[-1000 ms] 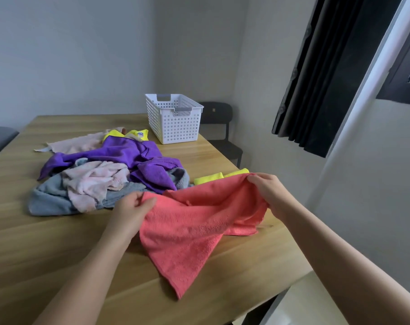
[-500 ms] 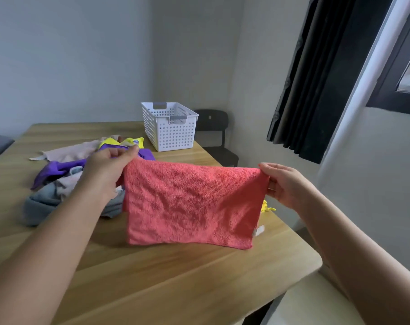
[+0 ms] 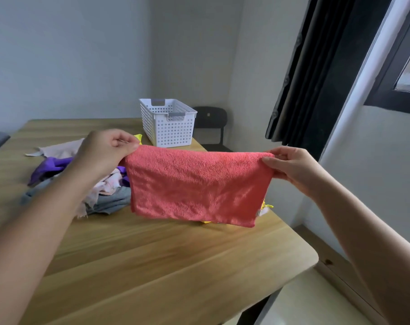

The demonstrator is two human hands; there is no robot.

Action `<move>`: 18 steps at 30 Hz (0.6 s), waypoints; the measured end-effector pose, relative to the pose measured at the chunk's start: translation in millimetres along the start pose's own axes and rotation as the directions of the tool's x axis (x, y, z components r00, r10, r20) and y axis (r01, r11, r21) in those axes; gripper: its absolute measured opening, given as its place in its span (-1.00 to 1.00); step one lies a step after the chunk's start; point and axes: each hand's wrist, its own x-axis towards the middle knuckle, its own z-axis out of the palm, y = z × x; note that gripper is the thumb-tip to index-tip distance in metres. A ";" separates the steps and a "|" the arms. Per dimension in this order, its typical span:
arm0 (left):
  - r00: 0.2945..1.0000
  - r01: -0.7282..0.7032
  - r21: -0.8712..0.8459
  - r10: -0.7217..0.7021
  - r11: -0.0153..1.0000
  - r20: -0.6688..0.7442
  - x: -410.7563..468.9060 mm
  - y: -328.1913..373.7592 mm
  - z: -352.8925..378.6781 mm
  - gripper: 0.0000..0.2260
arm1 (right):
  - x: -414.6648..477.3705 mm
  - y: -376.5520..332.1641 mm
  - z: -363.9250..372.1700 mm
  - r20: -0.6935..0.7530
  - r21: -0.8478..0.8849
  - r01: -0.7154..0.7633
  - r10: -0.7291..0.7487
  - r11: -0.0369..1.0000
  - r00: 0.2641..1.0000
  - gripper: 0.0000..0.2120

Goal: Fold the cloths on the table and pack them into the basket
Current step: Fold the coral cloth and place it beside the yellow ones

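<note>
Left hand point(image 3: 105, 151): fingers clamped on the upper left corner of the coral cloth point(image 3: 197, 186).
Right hand point(image 3: 290, 167): fingers clamped on the upper right corner.
Coral cloth: hangs taut above the desk point(image 3: 175, 266), apparently doubled over; folding unfinished.
Cloth pile point(image 3: 100, 184): purple, pink and grey cloths, crumpled, unfolded.
Basket point(image 3: 168, 123): at the far edge; no cloth visible inside, so packing is judged not yet begun.

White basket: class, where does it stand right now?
The white basket stands at the table's far right side, beyond the coral cloth, before a black chair.
</note>
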 end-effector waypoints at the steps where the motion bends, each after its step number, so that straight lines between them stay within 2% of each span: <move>1: 0.999 0.024 -0.028 -0.025 0.999 -0.024 0.6 0.3 -0.5 -0.88 | 0.0 0.3 0.6 -0.015 0.001 0.015 -0.015 1.000 1.000 -0.95; 3: 0.996 0.084 -0.165 -0.087 0.983 -0.015 2.1 1.3 -1.7 -0.86 | -0.3 -1.6 -0.5 -0.023 0.022 0.016 -0.016 1.000 1.000 -0.96; 5: 0.988 0.139 -0.251 -0.115 0.958 0.106 0.2 3.5 -4.4 -0.85 | -0.1 -3.2 -2.9 -0.023 0.045 0.012 -0.011 0.999 1.000 -0.93; 8: 0.981 0.070 -0.128 -0.045 0.989 0.187 -0.6 2.1 -8.3 -0.77 | 0.2 -3.8 -6.5 -0.034 0.003 0.031 -0.031 1.000 0.999 -0.90; 11: 0.990 0.008 0.007 -0.009 1.000 0.143 -0.2 4.9 -9.5 -0.82 | 0.4 -5.6 -7.6 -0.050 -0.056 0.083 -0.086 0.995 0.995 -0.89; 14: 0.994 -0.060 0.049 0.055 0.997 0.096 -1.0 11.2 -8.4 -0.83 | 1.5 -7.7 -7.8 -0.061 -0.054 0.113 -0.116 0.992 0.991 -0.88; 16: 0.993 -0.083 0.053 0.078 0.995 0.090 0.8 12.1 -9.7 -0.86 | 3.3 -8.3 -7.7 -0.101 -0.147 0.154 -0.170 0.977 0.980 -0.88; 18: 0.990 -0.080 0.013 0.077 0.997 0.120 0.7 15.4 -11.6 -0.92 | 4.3 -10.8 -7.7 -0.138 -0.323 0.193 -0.247 0.927 0.959 -0.93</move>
